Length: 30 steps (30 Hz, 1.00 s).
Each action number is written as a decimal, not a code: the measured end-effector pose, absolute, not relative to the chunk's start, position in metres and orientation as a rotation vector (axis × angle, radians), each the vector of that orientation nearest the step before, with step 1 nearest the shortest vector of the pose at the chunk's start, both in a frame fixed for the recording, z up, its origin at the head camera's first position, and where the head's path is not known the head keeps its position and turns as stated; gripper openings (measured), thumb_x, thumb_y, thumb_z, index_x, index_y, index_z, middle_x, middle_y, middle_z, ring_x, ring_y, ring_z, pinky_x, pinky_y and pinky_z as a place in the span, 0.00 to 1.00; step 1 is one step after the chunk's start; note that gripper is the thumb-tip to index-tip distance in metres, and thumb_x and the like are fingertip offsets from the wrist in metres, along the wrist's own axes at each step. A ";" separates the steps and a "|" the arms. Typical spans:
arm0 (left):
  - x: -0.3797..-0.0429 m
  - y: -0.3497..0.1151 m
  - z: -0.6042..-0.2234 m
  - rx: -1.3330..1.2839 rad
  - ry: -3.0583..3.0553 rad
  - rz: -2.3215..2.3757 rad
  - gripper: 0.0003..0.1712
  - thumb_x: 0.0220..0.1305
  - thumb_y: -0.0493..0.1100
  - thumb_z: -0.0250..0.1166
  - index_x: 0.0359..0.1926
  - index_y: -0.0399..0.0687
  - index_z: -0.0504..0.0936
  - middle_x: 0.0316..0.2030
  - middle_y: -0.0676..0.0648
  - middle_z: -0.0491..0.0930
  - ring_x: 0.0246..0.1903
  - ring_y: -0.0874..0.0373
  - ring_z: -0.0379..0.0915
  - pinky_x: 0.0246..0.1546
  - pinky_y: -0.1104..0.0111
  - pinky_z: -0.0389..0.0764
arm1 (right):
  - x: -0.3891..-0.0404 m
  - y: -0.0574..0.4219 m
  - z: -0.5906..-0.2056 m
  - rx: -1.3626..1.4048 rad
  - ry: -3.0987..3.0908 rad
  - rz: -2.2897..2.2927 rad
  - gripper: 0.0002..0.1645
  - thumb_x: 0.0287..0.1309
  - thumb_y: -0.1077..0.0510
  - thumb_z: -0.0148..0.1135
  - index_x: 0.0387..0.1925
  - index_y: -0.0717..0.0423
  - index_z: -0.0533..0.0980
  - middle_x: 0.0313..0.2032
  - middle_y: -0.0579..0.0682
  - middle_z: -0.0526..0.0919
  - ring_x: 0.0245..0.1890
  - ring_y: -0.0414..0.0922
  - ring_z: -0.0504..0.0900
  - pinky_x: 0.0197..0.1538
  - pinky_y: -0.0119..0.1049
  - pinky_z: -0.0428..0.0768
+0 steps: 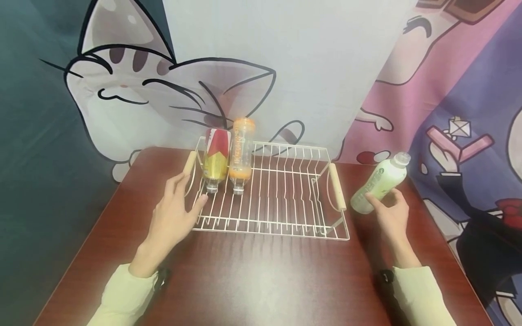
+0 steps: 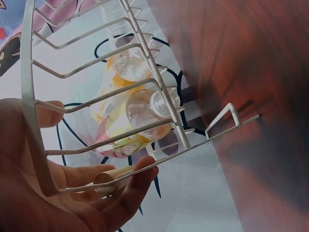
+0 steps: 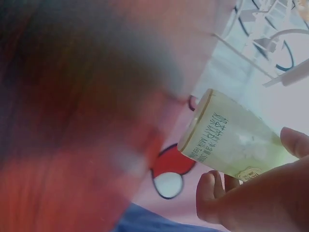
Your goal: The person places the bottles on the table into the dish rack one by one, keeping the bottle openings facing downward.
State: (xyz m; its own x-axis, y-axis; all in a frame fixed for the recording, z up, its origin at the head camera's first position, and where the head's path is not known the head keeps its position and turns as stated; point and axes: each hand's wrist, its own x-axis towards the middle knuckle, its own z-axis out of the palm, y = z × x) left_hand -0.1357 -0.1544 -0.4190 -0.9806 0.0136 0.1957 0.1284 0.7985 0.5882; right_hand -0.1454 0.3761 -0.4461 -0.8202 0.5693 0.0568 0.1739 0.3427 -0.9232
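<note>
My right hand (image 1: 393, 213) grips a pale green milk tea bottle (image 1: 379, 183) with a clear cap, right of the rack. The bottle is tilted, its cap up and to the right; in the right wrist view its base (image 3: 195, 121) faces the table. My left hand (image 1: 173, 210) rests at the left end of a white wire rack (image 1: 269, 233), fingers extended by the wooden handle (image 1: 190, 163), thumb apart from them near the front wires. Inside the rack's left part, a red-and-yellow bottle (image 1: 216, 156) and an orange-labelled clear bottle (image 1: 242, 149) lean side by side, caps down.
The rack stands on a reddish-brown table (image 1: 261, 280), its right wooden handle (image 1: 337, 186) between the rack and the held bottle. Behind the table hangs a cartoon-printed cloth (image 1: 318, 68).
</note>
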 end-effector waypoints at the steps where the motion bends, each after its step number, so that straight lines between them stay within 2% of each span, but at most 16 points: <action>1: -0.136 -0.155 -0.419 -0.114 -2.800 -0.942 0.46 0.81 0.57 0.64 0.86 0.37 0.60 0.83 0.34 0.58 0.66 0.23 0.75 0.57 0.25 0.77 | -0.144 0.375 -0.443 -0.639 -2.261 1.436 0.23 0.68 0.55 0.78 0.60 0.48 0.80 0.43 0.34 0.81 0.46 0.36 0.77 0.48 0.27 0.74; 8: -0.135 -0.158 -0.417 -0.130 -2.759 -0.955 0.43 0.82 0.57 0.63 0.85 0.38 0.64 0.82 0.34 0.61 0.74 0.27 0.66 0.60 0.24 0.74 | -0.127 0.362 -0.424 -0.549 -2.286 1.290 0.22 0.65 0.56 0.79 0.56 0.51 0.80 0.39 0.34 0.79 0.42 0.39 0.75 0.47 0.30 0.70; 13: -0.135 -0.157 -0.413 -0.127 -2.713 -0.957 0.42 0.81 0.56 0.64 0.84 0.40 0.66 0.80 0.32 0.62 0.76 0.29 0.60 0.62 0.25 0.72 | -0.117 0.349 -0.412 -0.474 -2.264 1.179 0.29 0.62 0.57 0.80 0.62 0.59 0.81 0.44 0.30 0.79 0.48 0.39 0.76 0.53 0.31 0.69; 16: -0.133 -0.153 -0.412 -0.158 -2.624 -0.949 0.40 0.77 0.52 0.68 0.81 0.39 0.70 0.78 0.33 0.65 0.75 0.31 0.62 0.64 0.28 0.72 | -0.110 0.339 -0.403 -0.418 -2.245 1.125 0.33 0.60 0.59 0.81 0.66 0.60 0.81 0.50 0.28 0.80 0.53 0.33 0.75 0.60 0.30 0.68; 18: -0.130 -0.148 -0.410 -0.206 -2.532 -0.938 0.38 0.74 0.48 0.70 0.78 0.39 0.73 0.75 0.34 0.71 0.73 0.33 0.66 0.65 0.32 0.73 | -0.106 0.333 -0.397 -0.352 -2.224 1.086 0.35 0.56 0.62 0.81 0.66 0.60 0.82 0.51 0.28 0.79 0.55 0.30 0.74 0.62 0.29 0.67; 20: -0.125 -0.142 -0.407 -0.287 -2.424 -0.924 0.35 0.71 0.45 0.72 0.75 0.38 0.77 0.71 0.35 0.77 0.69 0.34 0.73 0.65 0.36 0.76 | -0.103 0.326 -0.390 -0.250 -2.200 1.044 0.35 0.53 0.64 0.81 0.65 0.62 0.83 0.52 0.33 0.81 0.56 0.29 0.75 0.63 0.29 0.67; 22: -0.121 -0.133 -0.402 -0.404 -2.308 -0.904 0.32 0.70 0.44 0.72 0.71 0.37 0.80 0.66 0.36 0.83 0.64 0.36 0.79 0.64 0.41 0.79 | -0.101 0.319 -0.385 -0.135 -2.188 0.973 0.36 0.50 0.65 0.81 0.63 0.63 0.83 0.52 0.42 0.85 0.56 0.34 0.77 0.62 0.31 0.68; 24: -0.117 -0.124 -0.397 -0.537 -2.181 -0.883 0.28 0.72 0.44 0.70 0.68 0.36 0.83 0.61 0.36 0.87 0.59 0.37 0.84 0.62 0.44 0.82 | -0.100 0.313 -0.381 -0.001 -2.177 0.902 0.35 0.49 0.62 0.80 0.62 0.65 0.84 0.53 0.53 0.87 0.57 0.36 0.78 0.63 0.33 0.66; 26: -0.113 -0.113 -0.391 -0.684 -2.050 -0.845 0.24 0.75 0.45 0.66 0.63 0.34 0.85 0.55 0.37 0.89 0.54 0.38 0.87 0.58 0.47 0.84 | -0.100 0.306 -0.379 0.135 -2.156 0.834 0.36 0.48 0.57 0.78 0.61 0.65 0.84 0.55 0.63 0.87 0.58 0.42 0.80 0.64 0.35 0.64; 30: -0.105 -0.093 -0.380 -0.913 -1.826 -0.763 0.21 0.81 0.46 0.63 0.57 0.31 0.87 0.49 0.38 0.91 0.45 0.41 0.89 0.49 0.51 0.88 | -0.100 0.290 -0.376 0.364 -2.087 0.718 0.38 0.48 0.49 0.72 0.60 0.66 0.85 0.53 0.67 0.87 0.55 0.58 0.82 0.71 0.44 0.60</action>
